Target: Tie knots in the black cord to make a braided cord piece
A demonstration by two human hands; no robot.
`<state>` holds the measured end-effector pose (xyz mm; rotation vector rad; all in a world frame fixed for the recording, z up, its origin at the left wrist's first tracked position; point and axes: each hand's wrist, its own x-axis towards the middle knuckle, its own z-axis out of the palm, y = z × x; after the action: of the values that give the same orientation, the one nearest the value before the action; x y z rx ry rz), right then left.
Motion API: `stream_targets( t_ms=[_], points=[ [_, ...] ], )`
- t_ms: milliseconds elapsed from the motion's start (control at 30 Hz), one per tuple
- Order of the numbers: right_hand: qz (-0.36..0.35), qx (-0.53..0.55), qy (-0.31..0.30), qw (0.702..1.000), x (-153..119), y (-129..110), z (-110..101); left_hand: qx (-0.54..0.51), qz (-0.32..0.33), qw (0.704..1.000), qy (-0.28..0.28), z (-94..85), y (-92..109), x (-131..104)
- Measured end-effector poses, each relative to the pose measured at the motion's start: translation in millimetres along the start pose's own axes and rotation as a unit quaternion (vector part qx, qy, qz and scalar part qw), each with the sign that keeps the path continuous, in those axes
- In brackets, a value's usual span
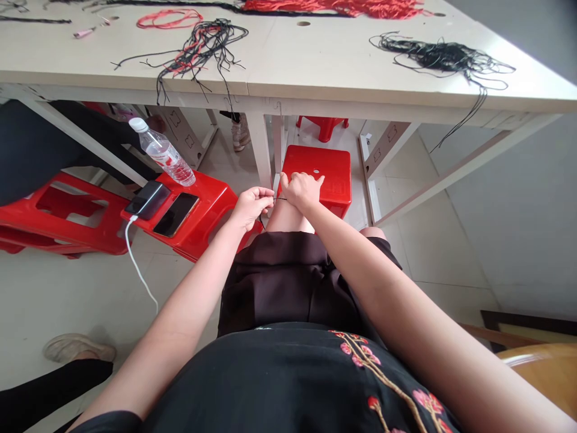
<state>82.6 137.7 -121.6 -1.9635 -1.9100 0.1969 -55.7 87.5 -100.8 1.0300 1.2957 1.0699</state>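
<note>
A thin black cord (280, 198) is stretched between my two hands over my bare knee. My left hand (253, 206) pinches it between thumb and fingertips, and a short dark length hangs below that hand. Palm down, my right hand (303, 189) lies on the knee, with thumb and little finger spread apart. The cord passes under its palm, where its other end is hidden. Just beyond the knee is a red plastic stool (333, 165).
On the table (306, 60) lie a black-and-red cord bundle (202, 45), a black bundle (442, 55), red cords (333, 7) and a red loop (169, 18). Left of me, another red stool (210, 192) bears a water bottle (164, 153), phone (175, 214) and black charging device (148, 199). People's legs show nearby.
</note>
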Motion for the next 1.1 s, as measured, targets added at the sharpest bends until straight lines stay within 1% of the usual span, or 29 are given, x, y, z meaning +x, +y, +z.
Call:
stream_targets(
  t_ms=[400,567,767,900,967,1100],
  points=[
    [-0.006,0.005,-0.004,1.000,-1.5,0.8,-0.9,0.110,0.003,0.994,0.023,6.2,-2.4,1.8],
    [-0.002,-0.001,0.001,1.000,-1.1,0.9,0.0,0.101,0.019,0.995,0.017,6.1,-5.8,3.4],
    [-0.003,-0.002,0.005,1.000,-1.3,0.6,0.3,0.054,-0.018,0.998,-0.020,1.4,-1.7,-1.3],
    [-0.002,0.000,-0.002,1.000,-1.9,0.5,-0.7,0.088,0.022,0.996,0.005,-0.1,-1.9,-3.1],
    [-0.002,0.002,0.003,1.000,-2.2,0.4,-0.9,0.088,0.038,0.995,0.010,0.0,-3.1,-2.3],
    [-0.004,0.005,0.014,1.000,-1.9,0.3,-0.1,0.072,0.039,0.997,0.010,0.6,-4.9,0.1]
  ],
)
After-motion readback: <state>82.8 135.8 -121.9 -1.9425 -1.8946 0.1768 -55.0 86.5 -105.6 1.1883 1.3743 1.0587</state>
